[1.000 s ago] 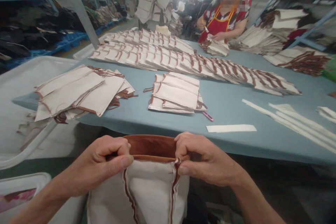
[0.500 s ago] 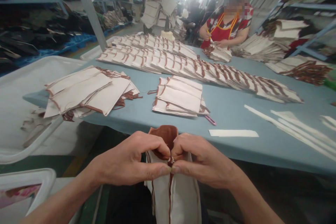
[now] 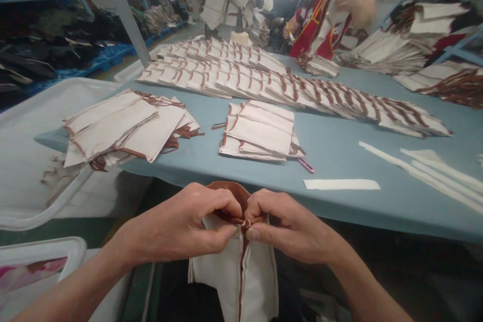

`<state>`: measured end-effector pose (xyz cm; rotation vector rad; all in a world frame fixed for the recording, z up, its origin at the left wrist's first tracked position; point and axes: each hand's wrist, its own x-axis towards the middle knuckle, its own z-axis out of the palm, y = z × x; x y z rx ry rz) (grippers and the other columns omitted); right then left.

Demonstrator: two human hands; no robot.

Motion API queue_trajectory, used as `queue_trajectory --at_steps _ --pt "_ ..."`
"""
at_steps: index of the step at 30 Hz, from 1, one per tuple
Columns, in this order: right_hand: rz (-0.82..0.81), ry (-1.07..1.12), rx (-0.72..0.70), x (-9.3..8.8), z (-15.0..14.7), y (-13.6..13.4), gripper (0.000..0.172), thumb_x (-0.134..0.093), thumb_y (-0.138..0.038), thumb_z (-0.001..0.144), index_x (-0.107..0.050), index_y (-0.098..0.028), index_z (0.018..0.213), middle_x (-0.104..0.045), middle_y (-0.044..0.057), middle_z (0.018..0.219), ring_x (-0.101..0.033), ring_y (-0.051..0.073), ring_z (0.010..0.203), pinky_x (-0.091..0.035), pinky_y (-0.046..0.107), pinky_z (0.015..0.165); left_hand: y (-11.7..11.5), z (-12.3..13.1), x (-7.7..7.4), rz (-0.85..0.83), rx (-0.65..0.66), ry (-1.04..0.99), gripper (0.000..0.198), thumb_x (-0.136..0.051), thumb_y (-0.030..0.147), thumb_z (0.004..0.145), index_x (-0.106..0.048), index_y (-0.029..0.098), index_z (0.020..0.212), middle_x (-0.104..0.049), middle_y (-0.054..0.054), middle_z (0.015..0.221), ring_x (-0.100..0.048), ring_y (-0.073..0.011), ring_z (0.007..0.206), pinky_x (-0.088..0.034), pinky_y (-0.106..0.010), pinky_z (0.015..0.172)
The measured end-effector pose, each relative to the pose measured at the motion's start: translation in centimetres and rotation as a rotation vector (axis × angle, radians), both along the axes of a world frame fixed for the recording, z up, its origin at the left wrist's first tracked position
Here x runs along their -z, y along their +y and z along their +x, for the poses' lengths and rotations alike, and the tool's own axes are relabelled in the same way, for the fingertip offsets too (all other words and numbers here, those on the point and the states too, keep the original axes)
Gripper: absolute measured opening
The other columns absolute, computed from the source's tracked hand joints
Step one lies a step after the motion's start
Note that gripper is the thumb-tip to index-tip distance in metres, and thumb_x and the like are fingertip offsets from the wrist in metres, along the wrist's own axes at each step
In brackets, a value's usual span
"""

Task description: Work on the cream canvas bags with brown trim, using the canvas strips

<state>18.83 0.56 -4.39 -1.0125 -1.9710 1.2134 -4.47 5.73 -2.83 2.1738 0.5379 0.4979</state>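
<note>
A cream canvas bag (image 3: 234,271) with brown trim hangs in front of me, below the near edge of the blue table (image 3: 339,156). My left hand (image 3: 181,226) and my right hand (image 3: 287,226) both pinch its brown top edge, thumbs and fingertips nearly meeting at the middle seam. The bag's mouth is squeezed narrow between them. A small stack of folded cream bags (image 3: 260,133) lies on the table just beyond my hands, with a looser pile of bags (image 3: 124,128) to its left.
Long overlapping rows of bags (image 3: 287,85) cross the table. White strips (image 3: 341,184) and more strips (image 3: 422,171) lie at the right. A pink-handled tool (image 3: 305,165) sits by the stack. A person in a red apron (image 3: 324,20) works at the far side. White bins (image 3: 37,126) stand at left.
My hands came together from the bag's two sides to its middle, folding the open mouth narrow. Since half a second ago they hold almost the same pinch.
</note>
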Motion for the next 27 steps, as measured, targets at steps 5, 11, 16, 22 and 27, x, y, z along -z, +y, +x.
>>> queue_trajectory --at_steps 5,11,16,22,27 --pt "0.061 -0.029 0.082 0.6 -0.4 -0.4 0.018 -0.070 -0.030 0.093 -0.062 -0.019 0.082 -0.062 -0.003 0.077 -0.051 0.012 0.070 -0.039 0.025 0.068 0.0 0.2 -0.1 0.098 -0.009 0.068 0.017 -0.060 0.003 0.084 -0.069 0.017 0.086 -0.068 0.005 0.073 -0.058 -0.0055 0.060 -0.039 -0.017 0.061" --pt "0.251 -0.164 0.200 1.0 -1.4 -0.8 0.010 -0.060 -0.013 0.085 -0.059 -0.019 0.077 -0.059 -0.002 0.070 -0.052 0.014 0.066 -0.037 0.028 0.067 -0.4 0.5 0.3 0.250 -0.046 0.159 0.014 -0.060 0.005 0.084 -0.069 0.014 0.080 -0.068 0.002 0.069 -0.060 -0.0094 0.061 -0.037 -0.022 0.060" --pt "0.259 -0.182 0.189 1.3 -1.6 -0.6 0.009 -0.055 -0.014 0.085 -0.061 -0.020 0.081 -0.064 0.002 0.075 -0.056 0.018 0.071 -0.039 0.031 0.070 -0.1 0.0 0.6 0.178 -0.085 0.159 0.014 -0.058 0.006 0.084 -0.068 0.015 0.077 -0.061 0.005 0.064 -0.053 -0.0071 0.056 -0.033 -0.020 0.055" --pt "0.257 -0.150 0.181 1.2 -2.5 -0.3 0.007 -0.065 -0.021 0.078 -0.058 -0.021 0.079 -0.062 0.000 0.074 -0.053 0.017 0.069 -0.038 0.031 0.069 0.0 -0.1 1.0 -0.118 -0.170 0.095 0.013 -0.055 0.007 0.075 -0.064 0.014 0.070 -0.050 0.008 0.056 -0.040 -0.0045 0.051 -0.029 -0.015 0.048" --pt "0.227 -0.124 0.152 0.7 -2.8 -0.1 0.007 -0.060 -0.015 0.077 -0.056 -0.021 0.078 -0.059 -0.001 0.073 -0.052 0.016 0.068 -0.038 0.029 0.067 -0.1 -0.5 1.2 -0.353 -0.173 0.074 0.013 -0.053 0.009 0.072 -0.065 0.014 0.070 -0.053 0.007 0.059 -0.041 -0.0053 0.053 -0.031 -0.014 0.047"
